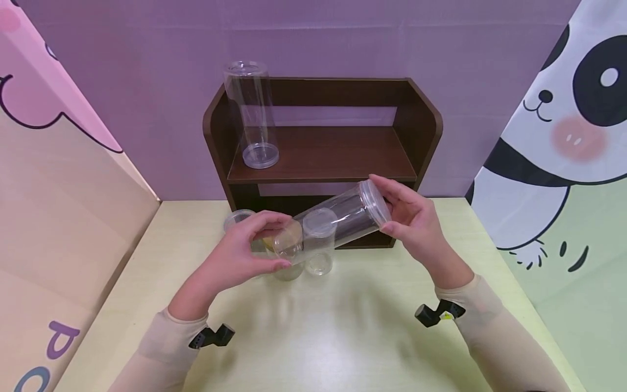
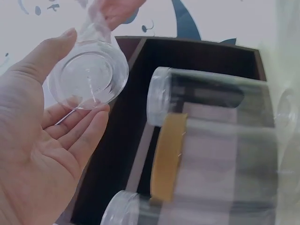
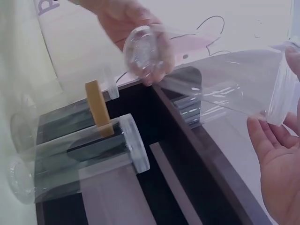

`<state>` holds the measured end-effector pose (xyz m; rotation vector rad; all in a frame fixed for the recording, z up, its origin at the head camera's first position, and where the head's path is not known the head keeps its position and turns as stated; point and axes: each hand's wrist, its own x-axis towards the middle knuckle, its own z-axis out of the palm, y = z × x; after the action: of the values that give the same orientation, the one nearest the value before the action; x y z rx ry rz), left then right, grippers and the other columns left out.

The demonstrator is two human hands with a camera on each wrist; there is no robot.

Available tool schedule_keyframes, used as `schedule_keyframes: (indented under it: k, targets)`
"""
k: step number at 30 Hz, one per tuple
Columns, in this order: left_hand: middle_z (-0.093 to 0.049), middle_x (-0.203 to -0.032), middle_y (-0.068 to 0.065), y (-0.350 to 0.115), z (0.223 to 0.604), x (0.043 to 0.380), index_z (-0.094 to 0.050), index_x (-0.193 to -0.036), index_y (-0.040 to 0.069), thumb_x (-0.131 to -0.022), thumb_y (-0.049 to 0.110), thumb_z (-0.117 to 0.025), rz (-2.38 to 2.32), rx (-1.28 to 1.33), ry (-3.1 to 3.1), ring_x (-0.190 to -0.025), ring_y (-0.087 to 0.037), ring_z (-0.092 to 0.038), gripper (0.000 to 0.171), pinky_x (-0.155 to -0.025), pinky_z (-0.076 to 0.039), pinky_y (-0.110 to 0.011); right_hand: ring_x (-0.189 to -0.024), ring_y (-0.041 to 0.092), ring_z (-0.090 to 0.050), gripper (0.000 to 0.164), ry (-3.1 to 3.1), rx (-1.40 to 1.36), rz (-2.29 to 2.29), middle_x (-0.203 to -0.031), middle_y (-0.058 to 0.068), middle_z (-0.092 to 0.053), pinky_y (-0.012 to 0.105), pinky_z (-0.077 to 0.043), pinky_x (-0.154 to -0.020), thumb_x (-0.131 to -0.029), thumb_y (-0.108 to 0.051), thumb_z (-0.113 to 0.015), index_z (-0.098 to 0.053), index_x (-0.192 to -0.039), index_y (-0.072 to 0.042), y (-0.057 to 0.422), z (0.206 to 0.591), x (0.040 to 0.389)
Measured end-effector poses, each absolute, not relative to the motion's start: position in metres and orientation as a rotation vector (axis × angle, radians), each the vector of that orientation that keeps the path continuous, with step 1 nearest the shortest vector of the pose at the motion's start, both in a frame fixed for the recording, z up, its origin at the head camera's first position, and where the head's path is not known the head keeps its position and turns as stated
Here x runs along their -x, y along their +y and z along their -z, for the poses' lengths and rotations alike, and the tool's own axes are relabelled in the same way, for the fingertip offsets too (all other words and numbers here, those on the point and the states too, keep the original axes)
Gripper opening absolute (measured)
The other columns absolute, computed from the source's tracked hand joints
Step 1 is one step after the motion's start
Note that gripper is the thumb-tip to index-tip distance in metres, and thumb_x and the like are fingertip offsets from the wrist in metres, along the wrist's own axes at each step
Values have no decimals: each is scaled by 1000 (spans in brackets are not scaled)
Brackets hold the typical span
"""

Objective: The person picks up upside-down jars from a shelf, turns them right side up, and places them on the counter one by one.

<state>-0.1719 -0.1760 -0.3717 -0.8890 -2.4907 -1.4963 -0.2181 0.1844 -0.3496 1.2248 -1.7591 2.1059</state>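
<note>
Both hands hold a tall, smooth, see-through cylinder aslant above the rear half of the tabletop, about midway between its left and right edges. The right hand grips the ridged clear lid at the raised end, thumb and fingers spread around the rim. The left hand, partly open, has thumb and fingertips around the lower round base. Beneath, near the rear edge, upright transparent canisters stand on the tabletop, one topped by an opaque tan lid. Behind them is a dark brown rack with rounded sides; another clear cylinder stands at its upper shelf's left end. Beyond the tabletop's left edge, a printed panel carries a purple letter and a rounded blue one, cropped and angled.
</note>
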Motion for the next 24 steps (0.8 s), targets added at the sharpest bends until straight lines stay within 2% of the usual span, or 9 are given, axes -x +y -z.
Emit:
schedule_keyframes:
  k: [2, 5, 10, 18, 24]
  targets:
    - [-70, -139, 3, -172, 376, 171, -67, -145, 15, -78, 13, -103, 1497, 869, -2523, -129, -19, -70, 76, -111, -55, -28, -137, 27, -60, 70, -1765, -1197, -2101, -152, 8, -66, 27, -59, -104, -90, -35, -94, -69, -151, -10, 182, 346, 219]
    - [-70, -137, 4, -164, 382, 171, -67, -144, 15, -76, 16, -105, 1470, 861, -2552, -127, -19, -71, 79, -110, -57, -35, -132, 28, -62, 76, -1776, -1175, -2105, -148, 9, -69, 26, -60, -101, -83, -42, -97, -72, -147, -10, 179, 340, 219]
    - [-70, -139, 0, -153, 392, 169, -68, -144, 11, -76, 20, -105, 1480, 882, -2574, -125, -25, -72, 79, -110, -58, -45, -127, 27, -64, 74, -1841, -1183, -2099, -145, 6, -70, 27, -61, -99, -82, -48, -95, -74, -145, -17, 172, 330, 218]
    - [-70, -140, 2, -137, 407, 172, -68, -143, 12, -78, 18, -104, 1524, 972, -2568, -126, -21, -70, 75, -114, -55, -36, -125, 23, -68, 73, -1918, -1272, -2129, -143, 1, -71, 30, -61, -100, -82, -55, -93, -73, -145, -25, 161, 323, 218]
    - [-70, -136, 0, -124, 415, 175, -68, -141, 9, -78, 15, -104, 1568, 1016, -2568, -126, -19, -68, 72, -113, -55, -34, -120, 20, -71, 75, -1931, -1327, -2202, -136, 2, -74, 30, -61, -97, -83, -52, -94, -71, -147, -20, 152, 321, 216]
